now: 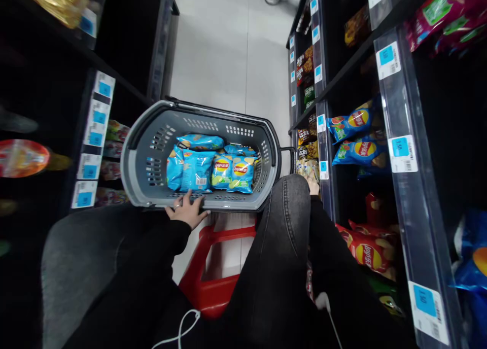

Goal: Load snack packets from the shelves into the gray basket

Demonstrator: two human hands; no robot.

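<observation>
Left hand: fingers spread apart, lying flat on the near rim of the grey basket, clamped on nothing.
Right hand: at the low shelf on the right, just beside snack packs. It is mostly hidden behind the knee, so I cannot tell whether it is apart or closed.
Basket: in the aisle, just ahead of the knees.
Chip bags: blue, lying side by side inside the basket.
Stool: red, between the legs.
</observation>
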